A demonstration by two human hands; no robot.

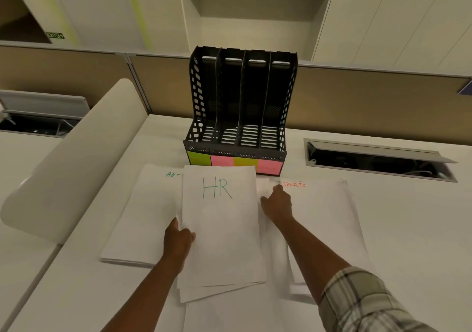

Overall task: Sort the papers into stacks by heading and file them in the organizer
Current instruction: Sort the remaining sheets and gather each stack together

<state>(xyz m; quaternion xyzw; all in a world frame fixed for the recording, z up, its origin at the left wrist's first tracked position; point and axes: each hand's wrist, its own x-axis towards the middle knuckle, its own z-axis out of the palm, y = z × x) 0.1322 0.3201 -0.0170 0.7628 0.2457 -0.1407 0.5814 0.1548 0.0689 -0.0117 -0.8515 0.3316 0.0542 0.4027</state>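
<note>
A stack of white papers headed "HR" [221, 229] is in the middle, lifted slightly off the desk, and my left hand [177, 239] grips its left edge. A stack headed "AD…" [143, 216] lies to its left, partly covered. A stack headed "SPORTS" [324, 216] lies to the right. My right hand [277, 202] rests with curled fingers on the papers between the HR and SPORTS stacks; what it holds is hidden. Behind stands the empty black organizer [242, 107], its four slots carrying green and pink sticky labels [235, 164].
More white sheets [229, 313] lie under the HR stack near the front. An open cable hatch [378, 160] is set in the desk at right. A cream curved divider [76, 158] runs along the left. A partition wall stands behind the organizer.
</note>
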